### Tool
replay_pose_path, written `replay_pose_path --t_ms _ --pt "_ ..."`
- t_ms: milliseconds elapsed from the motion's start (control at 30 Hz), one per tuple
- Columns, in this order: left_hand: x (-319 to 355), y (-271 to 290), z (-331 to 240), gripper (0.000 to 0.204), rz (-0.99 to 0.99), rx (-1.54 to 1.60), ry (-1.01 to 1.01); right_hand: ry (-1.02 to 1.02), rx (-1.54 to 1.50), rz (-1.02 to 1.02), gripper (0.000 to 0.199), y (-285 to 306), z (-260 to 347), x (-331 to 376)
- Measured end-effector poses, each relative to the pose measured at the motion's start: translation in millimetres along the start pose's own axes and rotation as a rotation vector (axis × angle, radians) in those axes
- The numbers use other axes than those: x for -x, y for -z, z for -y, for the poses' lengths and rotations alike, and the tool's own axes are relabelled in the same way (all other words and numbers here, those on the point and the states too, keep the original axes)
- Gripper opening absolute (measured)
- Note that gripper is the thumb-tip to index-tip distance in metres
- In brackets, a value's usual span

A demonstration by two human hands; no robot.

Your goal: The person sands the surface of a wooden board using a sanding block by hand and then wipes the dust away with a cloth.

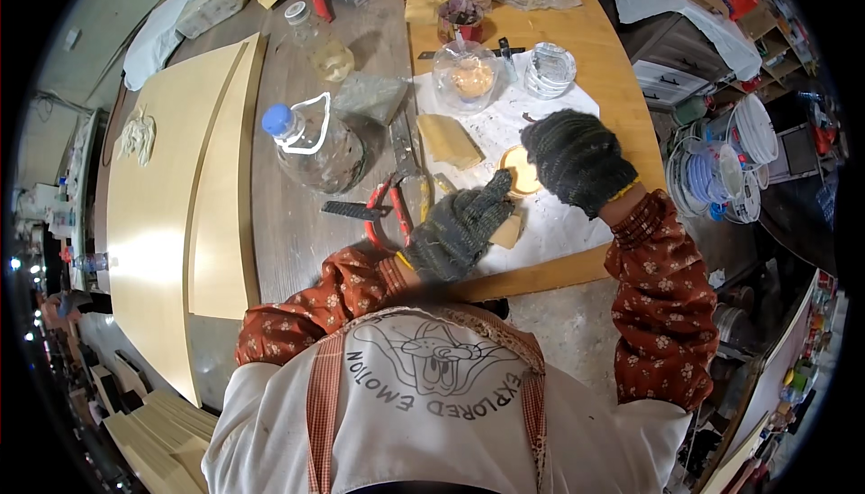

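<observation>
"So, where did each hand sit?"

"Both were in dark knitted gloves. The left hand [459, 234] was at the near left part of the white sheet [563, 224], and the right hand [581, 165] was bent over its right side."

"And between the 2?"

"A round yellow dish [520, 172], lying on the sheet, its right side partly covered by the right hand."

"Was the left gripping anything?"

"I couldn't tell. Its fingers were mostly close together, with 1 reaching toward the dish's rim. A small tan piece [509, 232] lay just beside them, partly hidden."

"The right?"

"Its fingers were curled downward, the tips out of sight, so I couldn't tell what they pinched, if anything."

"What else was near?"

"A folded tan sheet [449, 141] lay just beyond the left hand, and red-handled pliers [398, 210] lay to its left. Farther off stood a clear bowl [465, 77] and a clear jug [322, 165] with a blue cap, both on the table [617, 66]."
</observation>
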State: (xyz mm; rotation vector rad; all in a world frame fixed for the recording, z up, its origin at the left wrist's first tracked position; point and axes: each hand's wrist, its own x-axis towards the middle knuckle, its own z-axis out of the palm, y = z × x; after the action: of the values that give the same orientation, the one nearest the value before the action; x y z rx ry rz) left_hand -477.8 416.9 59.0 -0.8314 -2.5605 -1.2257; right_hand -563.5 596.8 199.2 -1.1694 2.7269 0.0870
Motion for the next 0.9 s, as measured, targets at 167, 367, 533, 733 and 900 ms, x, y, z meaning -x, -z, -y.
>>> replay_pose_path --t_ms 167,367,533,733,900 --pt "-2 6 -13 0.046 -0.028 0.111 0.079 0.058 -0.056 -0.118 0.027 -12 -10 -4" --pt "6 -5 0 0.047 -0.102 -0.002 -0.009 -0.125 0.038 0.196 0.03 2 11 -6" --pt "7 -19 8 0.046 -0.15 -0.098 -0.047 0.064 -0.057 -0.156 0.034 -25 -15 3" --pt "10 -11 9 0.064 0.026 -0.089 0.031 -0.138 0.024 0.199 0.038 2 8 -6" --pt "-1 -3 -2 0.047 -0.116 -0.121 -0.134 0.134 -0.16 -0.299 0.037 -47 -33 2"
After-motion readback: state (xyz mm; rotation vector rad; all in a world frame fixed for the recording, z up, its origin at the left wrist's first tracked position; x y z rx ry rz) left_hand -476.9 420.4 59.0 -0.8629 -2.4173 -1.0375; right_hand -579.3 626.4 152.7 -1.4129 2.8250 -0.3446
